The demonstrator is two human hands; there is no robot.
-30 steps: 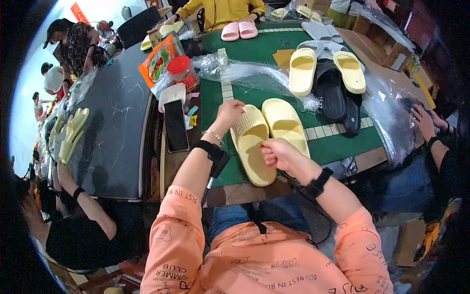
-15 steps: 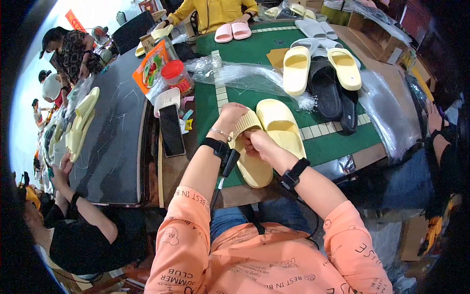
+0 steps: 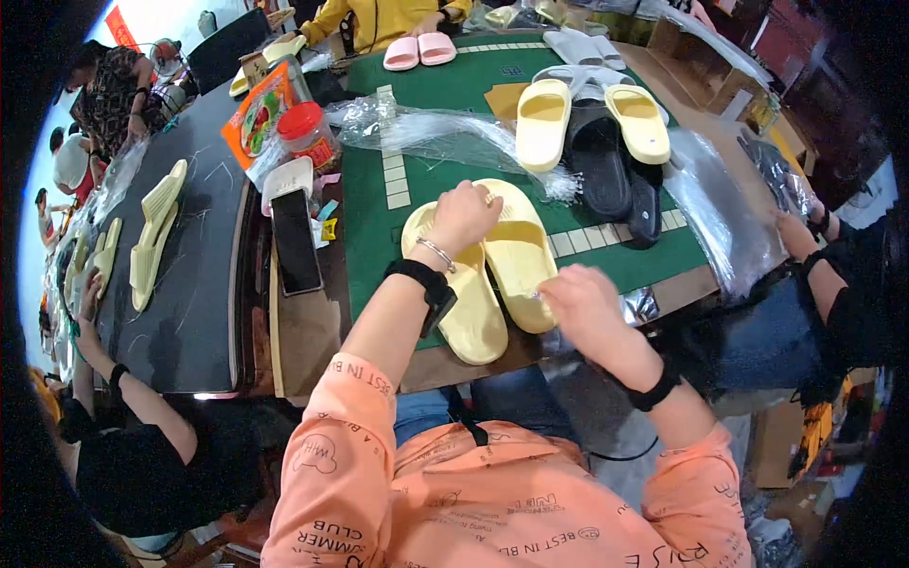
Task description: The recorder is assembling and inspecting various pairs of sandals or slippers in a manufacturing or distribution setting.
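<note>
A pair of pale yellow slippers lies side by side at the table's near edge: the left slipper (image 3: 471,317) and the right slipper (image 3: 523,260). My left hand (image 3: 462,220) lies across their straps, its fingers curled over the strap edge where the two meet; the palm hides part of the left strap. Beside the right slipper's heel, my right hand (image 3: 592,308) is raised with thumb and fingers pinched together. A tiny pale speck shows at the fingertips, too small to name.
Yellow slippers (image 3: 543,128) rest against black slippers (image 3: 598,175) at the right. Pink slippers (image 3: 418,51) stand at the far edge. To the left are a phone (image 3: 296,241), a red-lidded jar (image 3: 308,133) and plastic bags (image 3: 407,128). Co-workers sit on both sides.
My right hand has left the left slipper's strap and moved right, beside the right slipper's heel. My left hand has shifted from the left slipper's strap onto both straps.
</note>
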